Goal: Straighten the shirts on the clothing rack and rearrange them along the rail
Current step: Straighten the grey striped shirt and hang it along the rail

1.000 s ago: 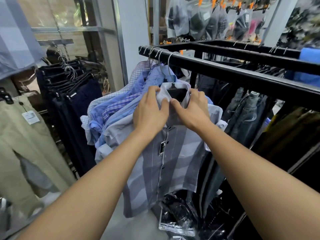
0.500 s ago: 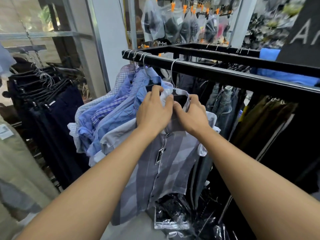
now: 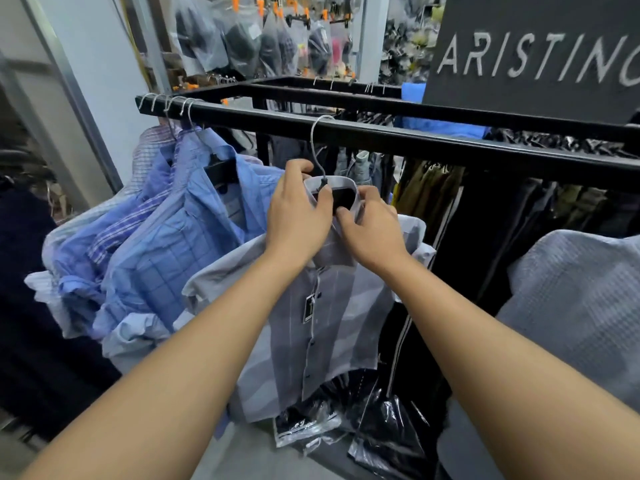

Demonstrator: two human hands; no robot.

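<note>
- Two bare hands, our left grip (image 3: 299,216) and right grip (image 3: 372,233), meet at the collar (image 3: 341,183) of one grey shirt (image 3: 332,327), which hangs straight ahead of us from a black rail (image 3: 381,136).
- We see a short-sleeved shirt in wide pale and darker grey stripes. It is buttoned down the front with small dark buttons, and a dark tag (image 3: 308,308) dangles beside the placket.
- Its cloth looks thin and smooth. The pale collar stands upright around a black hanger (image 3: 343,199), whose thin wire hook (image 3: 315,147) curves up over the rail.
- Our left grip curls over the collar's left side, with the thumb pressing the hanger just below the hook.
- Our right grip wraps its fingers round the collar's right edge and pinches the front with the thumb. The two thumbs are close together.
- The shirt's body falls below both wrists, between our forearms.
- Several blue shirts (image 3: 166,244), checked and striped, bunch together crumpled at the rail's left end, apart from the grey one.
- The rail is square-edged, matte metal. A dark sign (image 3: 533,57) with pale lettering rises above it at the right, and crinkled plastic bags (image 3: 381,420) lie beneath the shirt.
</note>
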